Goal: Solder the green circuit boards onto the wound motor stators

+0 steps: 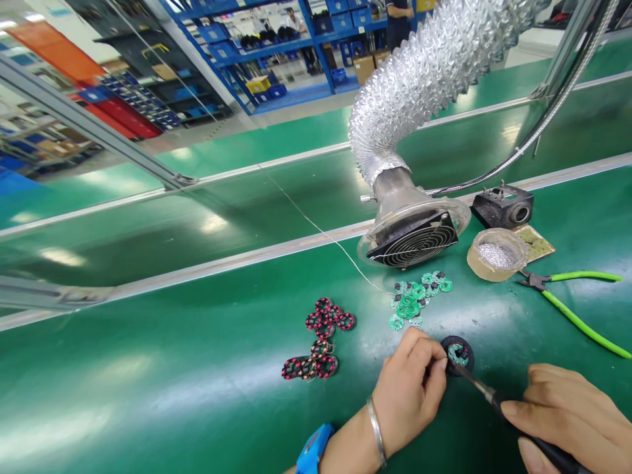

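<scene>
My right hand (573, 408) grips a soldering iron (486, 392) by its black handle, its tip pointing up and left. The tip meets a small round part (458, 355), a black ring with a green circuit board inside, lying on the bench. My left hand (407, 378) is closed in a pinch at the ring's left edge. What its fingertips hold is hidden. Just beyond that hand lies a pile of green ring-shaped circuit boards (409, 304). Farther left are several red-and-black wound coils (323, 322). A thin wire (320, 230) slants down to the green pile.
A fume extractor (417, 240) with a silver duct (395, 112) hangs over the bench. At right are a tub of metal shavings (496, 253), a sponge (536, 243), a black iron stand (506, 205) and green-handled cutters (567, 303). Blue shelving (276, 52) stands behind.
</scene>
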The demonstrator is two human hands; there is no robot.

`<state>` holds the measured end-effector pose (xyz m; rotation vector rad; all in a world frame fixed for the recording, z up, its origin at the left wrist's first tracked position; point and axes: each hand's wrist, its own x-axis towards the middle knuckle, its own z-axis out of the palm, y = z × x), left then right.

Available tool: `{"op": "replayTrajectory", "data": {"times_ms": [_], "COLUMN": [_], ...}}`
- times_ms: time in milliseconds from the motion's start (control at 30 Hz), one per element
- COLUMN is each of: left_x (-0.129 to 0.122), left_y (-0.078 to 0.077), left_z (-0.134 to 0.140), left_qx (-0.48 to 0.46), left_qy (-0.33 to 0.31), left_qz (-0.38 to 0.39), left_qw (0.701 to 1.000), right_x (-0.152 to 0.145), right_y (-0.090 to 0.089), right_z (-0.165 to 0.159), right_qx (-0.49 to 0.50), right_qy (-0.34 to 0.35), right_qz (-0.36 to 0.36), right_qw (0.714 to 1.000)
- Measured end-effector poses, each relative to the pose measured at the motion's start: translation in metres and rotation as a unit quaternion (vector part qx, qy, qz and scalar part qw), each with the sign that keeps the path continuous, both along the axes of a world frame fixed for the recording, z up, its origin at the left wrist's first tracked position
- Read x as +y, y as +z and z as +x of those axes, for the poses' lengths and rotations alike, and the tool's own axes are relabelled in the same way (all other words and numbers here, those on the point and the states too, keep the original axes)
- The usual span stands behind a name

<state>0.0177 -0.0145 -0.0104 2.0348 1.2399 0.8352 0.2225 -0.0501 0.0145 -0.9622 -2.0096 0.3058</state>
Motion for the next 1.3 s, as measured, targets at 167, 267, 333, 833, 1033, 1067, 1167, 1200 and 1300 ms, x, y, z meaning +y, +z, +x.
{"op": "replayTrajectory", "data": {"times_ms": [167, 267, 333, 833, 1033, 1067, 1167, 1200, 1300], "left_x": [-0.001, -0.002, -0.002, -0.001, -0.002, -0.002, -0.003, -0.003, -0.005], "left_y": [-0.001, -0.001, -0.002, -0.002, -0.003, -0.003, -0.005, -0.005, -0.006], "left_z": [0.001, 0.0, -0.001, 0.0, 0.001, 0.001, 0.0, 0.0, -0.001], "left_qx": [0.002, -0.001, -0.002, -0.018, -0.014, -0.01, 0.02, 0.03, 0.018], "left_qy": [-0.001, 0.001, 0.003, -0.01, -0.02, -0.021, -0.028, -0.03, -0.032], "left_qz": [-0.002, -0.001, 0.002, 0.022, 0.039, 0.044, 0.065, 0.07, 0.061], "left_qw": [1.0, 1.0, 1.0, 1.0, 0.999, 0.999, 0.997, 0.997, 0.997], "right_x": [-0.001, 0.001, 0.006, 0.013, 0.039, 0.044, 0.056, 0.059, 0.065], "right_y": [0.001, 0.004, 0.009, 0.021, 0.008, 0.003, -0.009, -0.011, -0.012], "right_z": [0.001, 0.005, 0.008, 0.006, -0.006, -0.007, -0.008, -0.007, -0.005], "right_qx": [0.001, 0.001, -0.009, -0.004, 0.01, -0.001, -0.035, -0.042, -0.041], "right_qy": [-0.013, -0.004, 0.02, -0.02, 0.012, 0.036, 0.123, 0.145, 0.18], "right_qz": [-0.008, 0.001, 0.021, 0.02, -0.04, -0.049, -0.054, -0.055, -0.065], "right_qw": [1.0, 1.0, 1.0, 1.0, 0.999, 0.998, 0.99, 0.987, 0.981]}}
